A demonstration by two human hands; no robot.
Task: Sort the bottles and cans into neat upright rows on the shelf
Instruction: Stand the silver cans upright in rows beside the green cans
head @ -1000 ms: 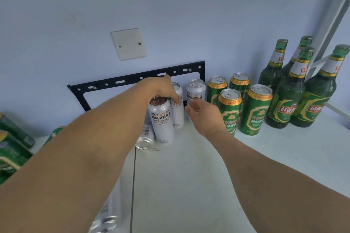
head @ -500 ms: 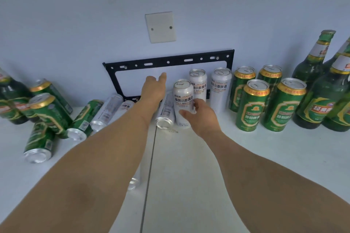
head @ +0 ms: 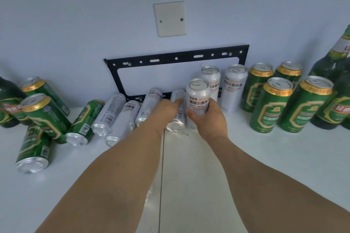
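An upright white wheat-beer can stands on the white shelf, and my right hand is closed around its lower half. Just left of it a white can lies on its side, base toward me, with my left hand wrapped on it and the thumb across its top. Two more white cans stand upright behind, against the wall. Several green cans stand in rows to the right, next to green bottles.
Three more white cans lie to the left, then several toppled green cans and a green bottle at the far left. A black metal bracket and a blank wall plate are on the wall behind.
The view swung left, so the toppled cans show. My right hand closed on the upright white can. My left hand dropped from its outstretched reach onto the lying white can.
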